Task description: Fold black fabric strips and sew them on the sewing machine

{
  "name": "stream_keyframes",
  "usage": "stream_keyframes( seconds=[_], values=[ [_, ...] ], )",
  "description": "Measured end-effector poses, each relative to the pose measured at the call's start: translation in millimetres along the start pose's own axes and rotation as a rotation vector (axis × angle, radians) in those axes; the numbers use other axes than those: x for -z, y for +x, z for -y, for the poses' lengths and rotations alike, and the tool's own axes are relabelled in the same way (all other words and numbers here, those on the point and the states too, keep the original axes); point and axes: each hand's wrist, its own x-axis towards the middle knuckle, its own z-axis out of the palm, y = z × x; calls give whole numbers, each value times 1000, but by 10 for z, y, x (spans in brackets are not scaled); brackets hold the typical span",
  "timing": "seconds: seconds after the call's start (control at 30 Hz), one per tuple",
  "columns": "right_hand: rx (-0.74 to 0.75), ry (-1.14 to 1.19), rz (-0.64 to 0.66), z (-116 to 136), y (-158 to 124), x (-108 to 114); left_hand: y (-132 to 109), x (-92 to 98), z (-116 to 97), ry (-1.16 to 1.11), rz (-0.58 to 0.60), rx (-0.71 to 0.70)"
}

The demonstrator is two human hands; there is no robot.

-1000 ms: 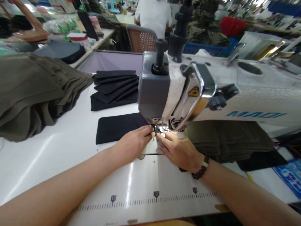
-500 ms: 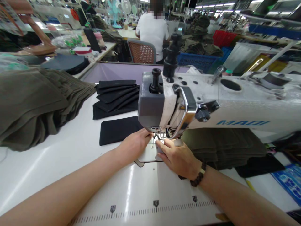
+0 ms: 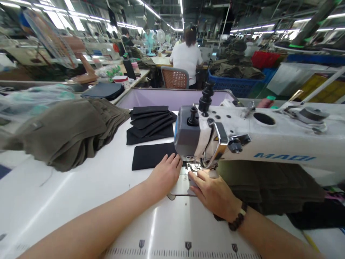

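Observation:
My left hand [image 3: 166,174] lies flat, palm down, left of the sewing machine's [image 3: 187,135] needle area. Its fingertips rest at the near right edge of a flat black fabric piece [image 3: 149,155]. Under the machine head, my right hand [image 3: 215,190] is at the needle plate [image 3: 181,186], fingers stretched toward the presser foot and thumb apart; its far fingertips are partly hidden. Behind the black piece lies a fanned stack of black folded pieces [image 3: 151,122]. Dark olive fabric pieces [image 3: 269,187] lie under the machine arm, right of my right hand.
A large pile of olive fabric [image 3: 67,129] covers the table's left side. A lilac panel [image 3: 172,99] borders the far edge. Beyond it a person in a white shirt [image 3: 185,59] sits on a chair [image 3: 175,78], beside a blue basket [image 3: 234,84] heaped with fabric.
The view has tilted up and shifted left. My left fingers, earlier bunched near the presser foot, now lie flatter and farther from it. My right hand stays at the needle plate.

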Motion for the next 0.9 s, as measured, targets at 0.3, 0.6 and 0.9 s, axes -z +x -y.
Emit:
stream_keyframes(
  seconds=[0.3,0.6,0.9],
  values=[
    [14,-4,11,0,-20,13,-111,254,340,-3,106,229],
    [27,-24,19,2,-29,79,-768,395,828,-829,-206,293],
    [32,-11,38,-15,-36,82,-848,16,9,-121,-161,-91]
  ],
)
